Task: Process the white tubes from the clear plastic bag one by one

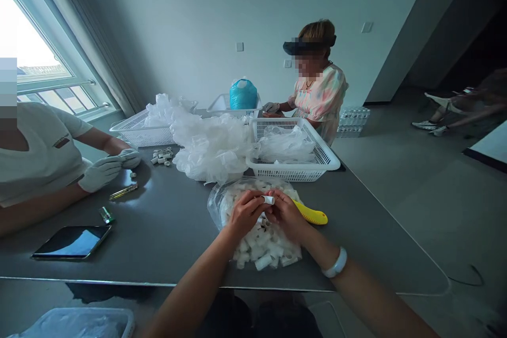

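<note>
Between my two hands is a short white plastic tube (268, 200), its open end facing right. The fingers of my left hand (246, 213) are closed around it. My right hand (288, 215) is closed too, its fingertips pinched together against the tube. Below both hands lies a clear plastic bag (216, 206), spread open and full of similar white tube pieces (269, 253). A yellow handle (313, 215) sticks out past my right hand; its other end is hidden, and I cannot tell whether the hand touches it.
White baskets (328, 161) and a heap of thin plastic bags (214, 142) stand beyond. At left, a person's gloved hands (105, 171) work near small white pieces (162, 156), a phone (71, 242) and a green item (106, 215). Another person (320, 90) sits across the table.
</note>
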{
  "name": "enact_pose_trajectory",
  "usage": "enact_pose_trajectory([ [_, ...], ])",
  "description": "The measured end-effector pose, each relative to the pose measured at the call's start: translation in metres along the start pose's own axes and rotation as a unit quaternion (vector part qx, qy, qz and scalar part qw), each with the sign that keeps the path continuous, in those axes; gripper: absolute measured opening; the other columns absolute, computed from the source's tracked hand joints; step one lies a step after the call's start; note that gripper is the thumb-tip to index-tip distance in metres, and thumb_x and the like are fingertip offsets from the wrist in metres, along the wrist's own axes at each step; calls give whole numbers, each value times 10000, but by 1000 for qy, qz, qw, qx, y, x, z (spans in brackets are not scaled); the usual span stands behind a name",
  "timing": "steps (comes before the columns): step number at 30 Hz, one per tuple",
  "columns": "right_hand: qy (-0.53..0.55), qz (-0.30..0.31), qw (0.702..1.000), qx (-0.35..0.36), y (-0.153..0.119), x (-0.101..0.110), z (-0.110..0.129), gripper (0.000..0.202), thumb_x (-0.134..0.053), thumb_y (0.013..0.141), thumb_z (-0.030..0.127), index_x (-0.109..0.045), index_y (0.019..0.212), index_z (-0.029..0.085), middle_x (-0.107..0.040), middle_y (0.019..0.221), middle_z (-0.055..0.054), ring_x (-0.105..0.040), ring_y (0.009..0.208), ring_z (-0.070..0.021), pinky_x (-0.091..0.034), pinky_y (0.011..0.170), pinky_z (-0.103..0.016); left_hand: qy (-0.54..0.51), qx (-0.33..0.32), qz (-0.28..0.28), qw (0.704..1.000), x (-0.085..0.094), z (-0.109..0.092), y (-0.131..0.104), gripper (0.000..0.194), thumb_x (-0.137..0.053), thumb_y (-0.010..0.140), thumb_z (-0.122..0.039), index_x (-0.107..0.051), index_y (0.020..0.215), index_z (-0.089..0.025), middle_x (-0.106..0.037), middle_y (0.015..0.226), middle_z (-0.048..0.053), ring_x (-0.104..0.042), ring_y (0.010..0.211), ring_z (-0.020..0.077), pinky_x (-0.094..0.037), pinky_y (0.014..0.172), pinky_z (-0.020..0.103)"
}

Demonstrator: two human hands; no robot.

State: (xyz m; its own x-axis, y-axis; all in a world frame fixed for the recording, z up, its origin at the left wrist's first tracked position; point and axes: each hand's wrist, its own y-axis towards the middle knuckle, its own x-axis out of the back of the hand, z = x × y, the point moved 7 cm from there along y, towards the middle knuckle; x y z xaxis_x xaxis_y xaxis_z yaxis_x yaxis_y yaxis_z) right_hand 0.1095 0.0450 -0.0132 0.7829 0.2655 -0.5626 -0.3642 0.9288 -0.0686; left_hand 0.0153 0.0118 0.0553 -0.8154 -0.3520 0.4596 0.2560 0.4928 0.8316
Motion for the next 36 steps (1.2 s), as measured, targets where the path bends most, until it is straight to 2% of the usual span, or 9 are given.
enact_pose_trajectory([
  [2,-1,4,1000,-5,-1,-1,0,273,-664,670,431,-489,745,235,-446,517,65,-367,426,-87,-233,391,-217,10,23,-4,1000,-1,2,-3,126,-543,857,-294,-587,824,-181,-651,798,32,-617,713,119,-499,646,230],
  [6,-14,9,1000,-16,-1,-3,0,277,-665,672,419,-486,757,225,-467,519,69,-403,424,-85,-276,393,-216,18,92,2,996,-2,10,-5,231,-586,818,-377,-574,932,-176,-645,744,11,-599,644,119,-492,625,239],
  [9,-33,14,999,-18,-1,-3,-1,278,-638,698,448,-500,794,225,-478,519,65,-427,429,-91,-313,406,-223,7,63,34,997,-4,6,0,212,-562,842,-332,-595,983,-178,-657,807,42,-611,753,145,-497,699,267],
  [15,-72,1,997,-7,-1,-1,0,334,-615,690,530,-477,767,236,-470,508,64,-444,413,-105,-348,407,-254,-6,-7,24,1000,-2,-1,5,157,-567,844,-259,-601,974,-180,-673,839,56,-612,833,167,-496,748,301],
  [21,-79,-10,997,-4,-2,-2,1,259,-667,659,378,-534,797,204,-546,574,47,-506,496,-104,-413,487,-253,10,-28,24,999,0,-5,6,114,-533,854,-184,-599,947,-180,-670,862,56,-596,813,153,-492,741,287],
  [25,-74,-7,997,3,-1,-3,2,295,-685,645,369,-534,834,200,-556,588,51,-521,509,-105,-418,502,-251,14,-29,18,999,1,-4,8,104,-519,859,-180,-595,930,-178,-661,855,53,-588,807,152,-493,737,284],
  [33,-87,0,996,31,0,-5,3,326,-690,665,451,-540,811,201,-540,576,52,-499,485,-99,-400,475,-244,-20,47,12,999,1,10,4,154,-519,859,-204,-624,972,-199,-650,869,53,-607,803,144,-499,721,265],
  [36,-75,-7,997,33,0,-6,5,337,-710,639,452,-557,803,199,-537,571,50,-494,495,-102,-398,474,-242,-82,123,-10,989,2,22,2,98,-593,810,-241,-634,885,-192,-647,865,51,-608,803,149,-503,715,270],
])
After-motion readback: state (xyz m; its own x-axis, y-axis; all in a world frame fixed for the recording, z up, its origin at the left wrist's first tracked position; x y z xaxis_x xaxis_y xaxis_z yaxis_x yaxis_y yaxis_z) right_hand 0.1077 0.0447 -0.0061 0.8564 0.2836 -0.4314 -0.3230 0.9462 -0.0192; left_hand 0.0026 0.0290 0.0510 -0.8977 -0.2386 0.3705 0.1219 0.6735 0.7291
